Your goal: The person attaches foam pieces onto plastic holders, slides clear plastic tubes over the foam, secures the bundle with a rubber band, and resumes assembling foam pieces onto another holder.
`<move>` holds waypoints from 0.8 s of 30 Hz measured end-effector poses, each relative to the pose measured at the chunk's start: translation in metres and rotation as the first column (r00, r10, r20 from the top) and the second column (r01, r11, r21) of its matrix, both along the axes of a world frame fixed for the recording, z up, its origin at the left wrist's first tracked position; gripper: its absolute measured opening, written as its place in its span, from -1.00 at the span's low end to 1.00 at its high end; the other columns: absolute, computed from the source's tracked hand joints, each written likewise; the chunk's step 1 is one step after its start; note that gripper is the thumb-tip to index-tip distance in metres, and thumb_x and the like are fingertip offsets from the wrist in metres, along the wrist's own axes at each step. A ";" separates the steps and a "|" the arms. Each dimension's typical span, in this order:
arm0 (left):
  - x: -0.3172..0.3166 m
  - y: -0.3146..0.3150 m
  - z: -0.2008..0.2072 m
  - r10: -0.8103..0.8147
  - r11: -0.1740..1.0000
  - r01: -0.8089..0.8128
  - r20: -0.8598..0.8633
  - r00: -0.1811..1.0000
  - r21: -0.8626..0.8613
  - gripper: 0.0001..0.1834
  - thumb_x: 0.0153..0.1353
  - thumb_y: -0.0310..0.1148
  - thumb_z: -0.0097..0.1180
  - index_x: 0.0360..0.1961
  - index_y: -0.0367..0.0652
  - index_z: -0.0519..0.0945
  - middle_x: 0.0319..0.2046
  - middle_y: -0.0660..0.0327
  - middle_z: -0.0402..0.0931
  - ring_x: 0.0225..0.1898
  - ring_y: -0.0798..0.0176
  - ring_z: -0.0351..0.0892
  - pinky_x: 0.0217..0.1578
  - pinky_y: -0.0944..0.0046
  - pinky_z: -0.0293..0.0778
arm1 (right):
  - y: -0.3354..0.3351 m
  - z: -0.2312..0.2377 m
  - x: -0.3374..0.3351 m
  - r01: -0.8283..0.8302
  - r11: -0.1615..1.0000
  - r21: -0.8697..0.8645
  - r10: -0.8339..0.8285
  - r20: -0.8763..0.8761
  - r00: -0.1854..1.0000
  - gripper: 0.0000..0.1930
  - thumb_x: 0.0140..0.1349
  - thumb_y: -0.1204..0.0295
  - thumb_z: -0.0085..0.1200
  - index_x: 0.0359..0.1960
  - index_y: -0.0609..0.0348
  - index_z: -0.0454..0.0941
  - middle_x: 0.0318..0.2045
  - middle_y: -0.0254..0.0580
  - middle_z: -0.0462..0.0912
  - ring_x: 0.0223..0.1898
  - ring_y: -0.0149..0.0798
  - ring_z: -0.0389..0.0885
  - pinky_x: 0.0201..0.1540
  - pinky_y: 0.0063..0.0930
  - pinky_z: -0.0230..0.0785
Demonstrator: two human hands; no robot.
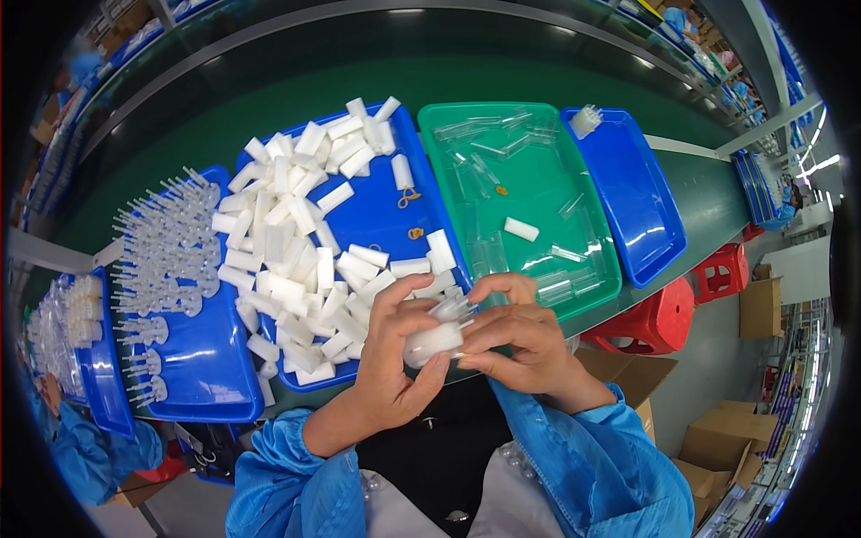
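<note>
- The left hand [387,363] is closed around a whitish pronged part [433,343], before the person's chest.
- The right hand [531,345] has its fingers at the prongs; whether they pinch, I cannot tell.
- Just beyond, a blue tray [363,215] carries many white cylinders [291,224].
- Right of it, a green tray [531,190] contains clear tubes [489,254].

The held translucent white pronged piece [435,343] looks like smooth plastic with a soft shine. The short white cylinders [521,229] are smooth and matt; the clear thin-walled tubes [489,254] look like glossy plastic. Blue rectangular trays [632,197] and a green rectangular tray [547,184] are shiny, smooth plastic. The dark green worktop [707,193] has a low sheen; brown cardboard boxes [760,309] look matt; blue cloth sleeves [619,457] are crinkled.
</note>
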State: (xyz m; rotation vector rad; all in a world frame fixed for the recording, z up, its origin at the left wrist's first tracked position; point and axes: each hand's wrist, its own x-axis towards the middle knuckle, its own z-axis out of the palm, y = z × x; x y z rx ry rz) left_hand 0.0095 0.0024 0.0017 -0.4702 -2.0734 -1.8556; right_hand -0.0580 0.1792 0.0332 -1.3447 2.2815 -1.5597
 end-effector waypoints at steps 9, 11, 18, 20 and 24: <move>0.000 0.000 0.005 0.022 0.995 -0.017 0.058 0.998 -0.097 -0.74 0.02 -0.54 0.06 -0.23 -0.25 0.36 0.10 -0.16 0.15 -0.07 0.08 0.35 -0.09 0.20 0.32 | 0.009 0.011 -0.013 -0.074 0.995 0.065 0.070 0.050 0.996 -0.82 -0.06 0.41 0.28 -0.36 0.03 0.61 -0.31 -0.35 0.65 -0.03 -0.25 0.45 0.01 -0.32 0.07; 0.001 -0.002 0.003 0.025 0.998 -0.019 0.098 0.995 -0.060 -0.75 0.02 -0.54 0.05 -0.24 -0.26 0.36 0.10 -0.13 0.16 -0.06 0.10 0.35 -0.07 0.23 0.30 | 0.024 0.009 -0.031 0.075 0.997 -0.006 -0.074 0.068 0.995 -0.81 -0.04 0.45 0.25 -0.33 0.08 0.62 -0.31 -0.27 0.65 -0.15 -0.23 0.54 -0.09 -0.37 0.27; 0.001 0.000 0.004 0.036 0.994 -0.056 0.200 0.979 0.094 -0.83 0.20 -0.47 -0.02 -0.22 -0.28 0.34 0.18 -0.02 0.06 0.06 0.19 0.27 0.04 0.27 0.21 | 0.054 0.002 -0.087 0.563 0.757 0.332 -0.487 -0.287 0.825 -0.83 -0.05 0.53 0.20 -0.35 0.20 0.60 -0.40 -0.14 0.63 -0.50 -0.32 0.58 -0.42 -0.50 0.41; 0.000 0.001 0.002 0.064 0.996 -0.077 0.217 0.974 0.051 -0.82 0.20 -0.45 -0.01 -0.21 -0.29 0.35 0.17 -0.01 0.07 0.07 0.20 0.27 0.03 0.29 0.22 | 0.051 -0.001 -0.087 0.542 0.722 0.431 -0.430 -0.334 0.839 -0.82 -0.06 0.52 0.20 -0.35 0.19 0.60 -0.40 -0.12 0.63 -0.52 -0.32 0.58 -0.42 -0.46 0.43; 0.002 0.002 0.006 0.068 0.989 -0.095 0.221 0.973 0.113 -0.80 0.20 -0.45 0.01 -0.19 -0.30 0.36 0.15 0.00 0.10 0.07 0.19 0.26 0.04 0.29 0.21 | 0.058 -0.003 -0.095 0.591 0.616 0.521 -0.390 -0.450 0.803 -0.79 -0.06 0.50 0.16 -0.31 0.14 0.58 -0.37 -0.12 0.62 -0.45 -0.18 0.60 -0.38 -0.36 0.45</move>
